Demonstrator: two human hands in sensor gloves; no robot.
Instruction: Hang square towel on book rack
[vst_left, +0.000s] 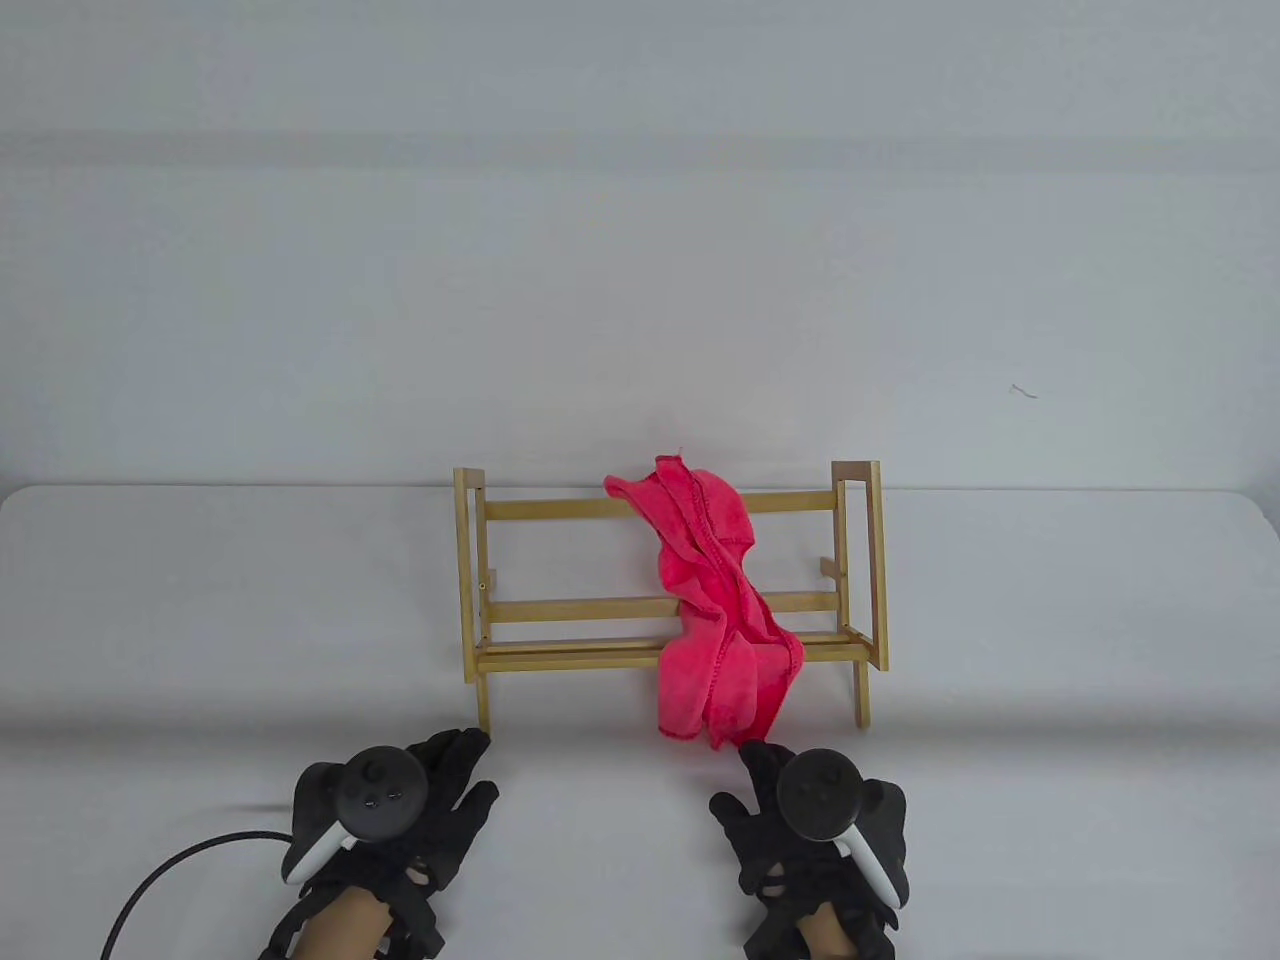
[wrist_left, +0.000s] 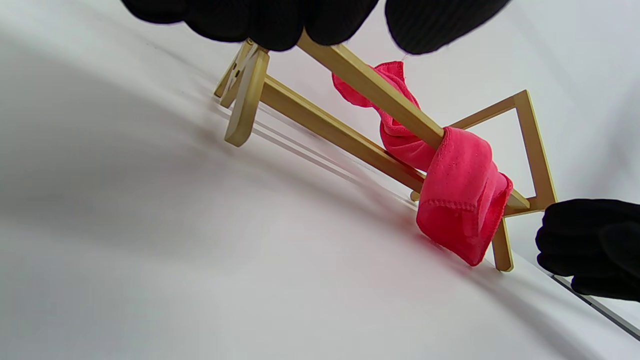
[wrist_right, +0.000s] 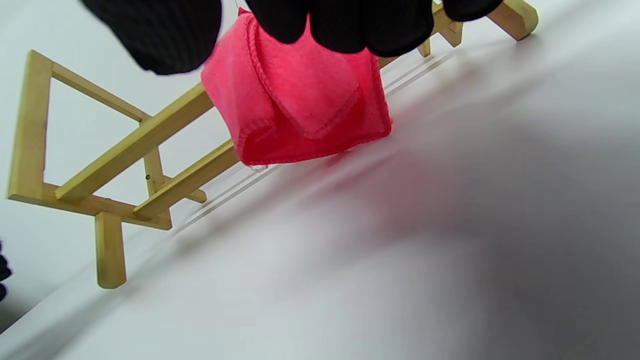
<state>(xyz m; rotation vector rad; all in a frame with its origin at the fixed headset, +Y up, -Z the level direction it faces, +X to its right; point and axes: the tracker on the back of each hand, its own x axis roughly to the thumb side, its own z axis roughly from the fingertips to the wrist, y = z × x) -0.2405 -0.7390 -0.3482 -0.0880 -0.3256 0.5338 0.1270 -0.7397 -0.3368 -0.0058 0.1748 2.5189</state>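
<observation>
A wooden book rack (vst_left: 560, 508) stands at the table's middle. A pink-red square towel (vst_left: 720, 600) lies bunched over its rails right of centre, its lower end hanging over the front rail to the table. My left hand (vst_left: 465, 770) is open, fingers spread, fingertips by the rack's front left leg. My right hand (vst_left: 745, 780) is open, its fingertips at the towel's hanging end; I cannot tell if they touch it. The left wrist view shows the rack (wrist_left: 320, 120), the towel (wrist_left: 460, 200) and the right hand (wrist_left: 590, 245). The right wrist view shows the towel (wrist_right: 300, 100) behind the fingers (wrist_right: 350, 25).
The white table (vst_left: 200, 620) ends just behind the rack against a pale wall. A black cable (vst_left: 170, 870) curves from the left wrist across the front left of the table.
</observation>
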